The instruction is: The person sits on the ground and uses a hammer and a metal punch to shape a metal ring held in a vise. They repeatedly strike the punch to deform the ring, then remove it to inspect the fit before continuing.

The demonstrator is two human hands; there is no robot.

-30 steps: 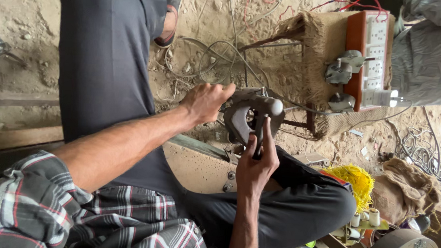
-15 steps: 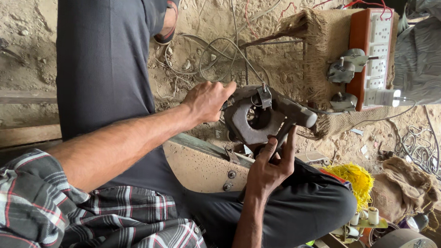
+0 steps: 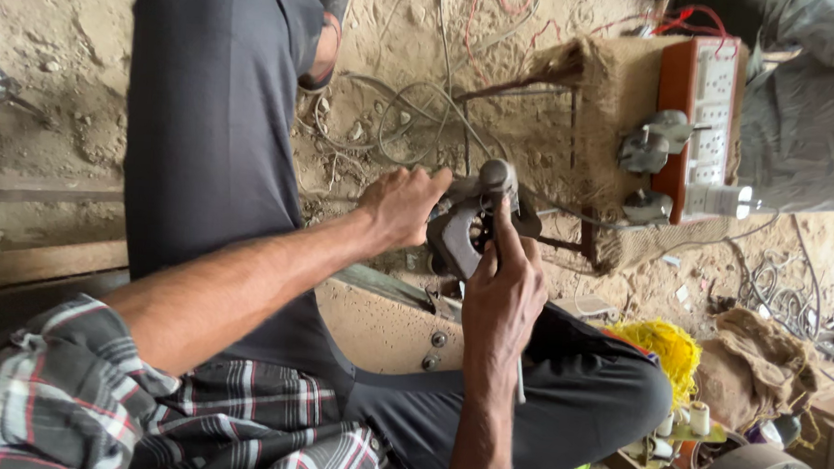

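Observation:
Both of my hands are on a grey, ring-shaped metal part point(image 3: 462, 235) held above my lap. My left hand point(image 3: 401, 206), on the arm with the plaid sleeve, grips its left side. My right hand point(image 3: 502, 299) comes up from below and covers its right side, with one finger pressed along the top. A thin metal rod point(image 3: 520, 384) sticks out below my right hand. What lies inside the ring is mostly hidden by my fingers.
A wooden block with metal fittings point(image 3: 390, 322) lies between my legs. An orange-and-white power strip point(image 3: 708, 116) sits on a stool of woven fibre point(image 3: 611, 93), with loose wires point(image 3: 413, 112) on the sandy ground. Another person's grey trousers point(image 3: 807, 111) are at upper right. Yellow thread point(image 3: 667, 347) and spools lie at lower right.
The metal part has been turned between my hands and now shows a narrower side. My right hand has slid up over it, and my left hand has closed tighter on its left edge.

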